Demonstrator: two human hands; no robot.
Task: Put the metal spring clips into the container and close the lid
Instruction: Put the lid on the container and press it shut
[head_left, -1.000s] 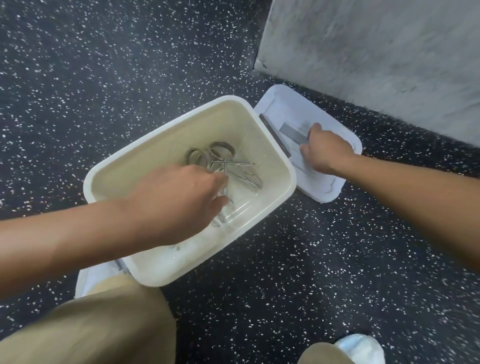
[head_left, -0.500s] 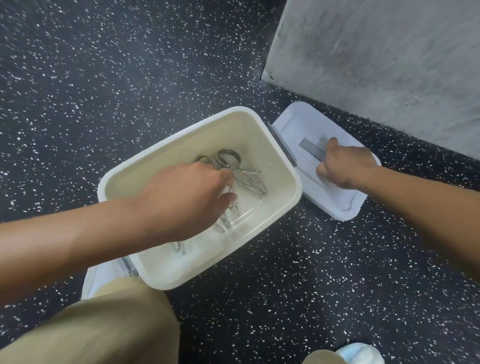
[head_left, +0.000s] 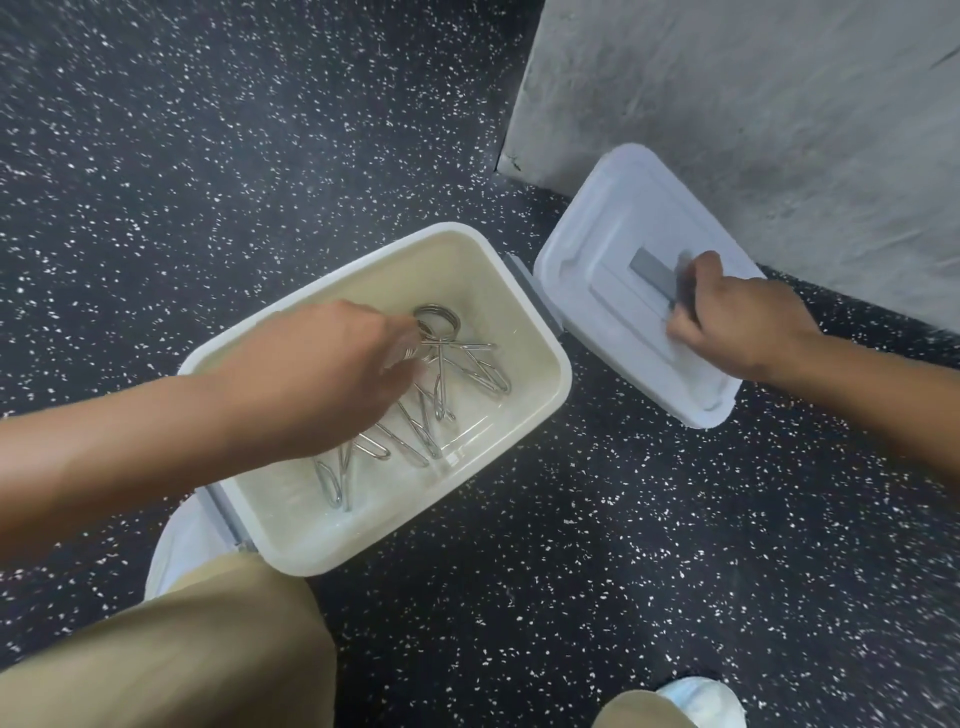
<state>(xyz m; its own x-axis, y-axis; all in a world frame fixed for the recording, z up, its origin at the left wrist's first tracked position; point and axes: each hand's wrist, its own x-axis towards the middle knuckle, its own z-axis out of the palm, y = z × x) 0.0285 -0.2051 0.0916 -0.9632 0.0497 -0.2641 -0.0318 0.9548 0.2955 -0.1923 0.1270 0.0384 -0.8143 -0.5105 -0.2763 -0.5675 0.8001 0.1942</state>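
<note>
An open cream-white container (head_left: 426, 512) sits on the dark speckled floor. Several metal spring clips (head_left: 467, 369) lie inside it in a loose pile. My left hand (head_left: 322, 374) reaches down into the container, its fingertips pinched at the coiled end of one clip and hiding part of the pile. The white lid (head_left: 597, 249) lies flat on the floor just right of the container. My right hand (head_left: 737, 322) is curled around the near end of the lid's grey handle (head_left: 652, 270).
A grey concrete block (head_left: 753, 104) rises right behind the lid. My knee in khaki trousers (head_left: 182, 639) is against the container's near corner, with something white (head_left: 174, 540) partly hidden under it. A white shoe (head_left: 701, 701) shows at the bottom right.
My right hand has closed more tightly around the lid's handle and the lid has shifted slightly away from the container. My left hand has stayed in the container, with more clips showing beneath it.
</note>
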